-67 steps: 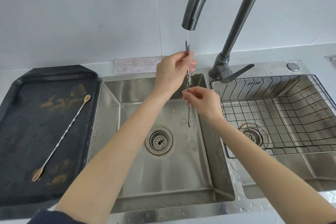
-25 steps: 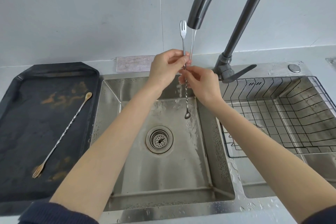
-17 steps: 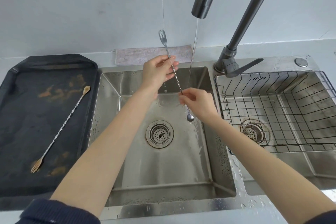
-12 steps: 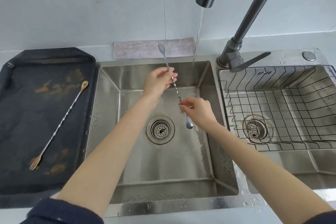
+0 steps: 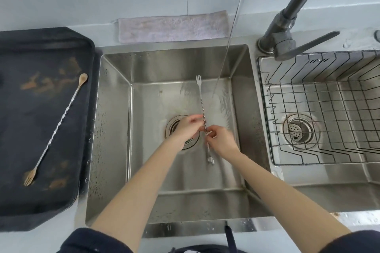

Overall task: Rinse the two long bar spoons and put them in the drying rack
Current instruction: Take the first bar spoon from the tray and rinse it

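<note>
- Change: spoon point(image 5: 202, 109) is now low in the left sink point(image 5: 115, 129), beside the stream point(image 5: 226, 47) and no longer under it. A second ago it was held up at the spout with water running down the stem.
- Camera has also tipped down: the spout is out of frame now, only the faucet point(image 5: 287, 26) neck and lever show.
- Left hand point(image 5: 187, 129) pinches the twisted stem about midway; right hand point(image 5: 221, 139) pinches just below it. Both closed on the same spoon.
- Spoon is roughly upright, fork end point(image 5: 198, 78) up, bowl point(image 5: 210, 160) down near the sink floor.
- My read: the rinse of spoon one is wrapping up, maybe a last rub of the stem. Next is a move right into the rack point(image 5: 308, 109).
- Second spoon point(image 5: 59, 125) lies untouched on the dark tray point(image 5: 20, 150), left of the sink, with brown residue around it. So the task is under halfway.
- Rack sits in the right basin with nothing in it.
- Water is running and lands on the sink floor just right of the spoon.
- Hard to see: fingers are motion-blurred, so exact contact on the stem is unclear. I can't tell whether the bowl touches the floor.
- Rack's right side is cut off by the frame edge.
- Cloth point(image 5: 172, 26) lies on the surface behind the sink, not in play.
</note>
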Tool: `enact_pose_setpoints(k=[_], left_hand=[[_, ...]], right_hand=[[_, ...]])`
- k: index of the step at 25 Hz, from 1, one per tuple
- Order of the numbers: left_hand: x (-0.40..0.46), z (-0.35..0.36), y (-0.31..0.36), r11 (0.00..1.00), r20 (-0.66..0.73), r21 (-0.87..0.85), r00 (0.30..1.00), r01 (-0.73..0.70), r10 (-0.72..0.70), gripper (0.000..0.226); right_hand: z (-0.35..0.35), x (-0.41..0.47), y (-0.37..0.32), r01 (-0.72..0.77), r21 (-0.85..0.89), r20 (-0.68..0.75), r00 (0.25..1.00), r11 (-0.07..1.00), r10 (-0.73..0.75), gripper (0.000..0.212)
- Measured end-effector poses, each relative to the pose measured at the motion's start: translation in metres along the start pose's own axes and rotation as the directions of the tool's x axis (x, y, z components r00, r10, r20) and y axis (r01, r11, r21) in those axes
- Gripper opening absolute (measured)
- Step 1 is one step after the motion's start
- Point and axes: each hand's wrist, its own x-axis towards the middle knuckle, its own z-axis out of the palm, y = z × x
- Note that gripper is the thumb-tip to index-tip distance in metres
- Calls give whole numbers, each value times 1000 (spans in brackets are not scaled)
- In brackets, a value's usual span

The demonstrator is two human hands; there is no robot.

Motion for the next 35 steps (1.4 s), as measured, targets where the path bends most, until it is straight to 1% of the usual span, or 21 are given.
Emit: enact_pose_setpoints(k=[2, 4, 8, 9, 11, 16, 21, 24, 27, 30, 35], left_hand=[[6, 1, -7, 999, 13, 0, 999, 51, -51, 29], [11, 3, -11, 995, 24, -13, 995, 97, -96, 30], [21, 5, -20, 989, 42, -26, 988, 147, -146, 28], [22, 6, -21, 988, 42, -20, 987, 154, -153, 26], [28, 7, -25, 986, 32, -12, 986, 167, -166, 31], [34, 8, -31, 983, 21, 12, 982, 186, -186, 35], [31, 7, -35, 980, 36, 56, 981, 190, -192, 37], [30, 2, -35, 977, 37, 163, 989, 135, -142, 39], [24, -4, -32, 949, -13, 306, 998, 68, -67, 41], [16, -12, -32, 870, -15, 492, 999, -26, 38, 42], [-1, -24, -34, 707, 37, 700, 993, -103, 108, 46]], right_hand=[[7, 5, 9, -40, 5, 15, 999, 999, 40, 27], [11, 8, 15, -63, -13, 26, 998, 998, 63, 28], [16, 14, 21, -84, -67, 48, 995, 994, 87, 27], [17, 15, 22, -88, -82, 48, 995, 993, 92, 26], [19, 16, 23, -89, -107, 51, 994, 990, 95, 27], [23, 15, 23, -92, -116, 78, 992, 989, 101, 29], [23, 13, 21, -89, -139, 97, 990, 986, 103, 39], [20, 10, 18, -86, -157, 108, 989, 984, 103, 42], [13, 6, 16, -55, -202, 139, 987, 978, 84, 45], [3, 1, 11, -13, -274, 159, 986, 962, 58, 51], [-8, -13, -3, 87, -416, 178, 984, 905, -13, 56]])
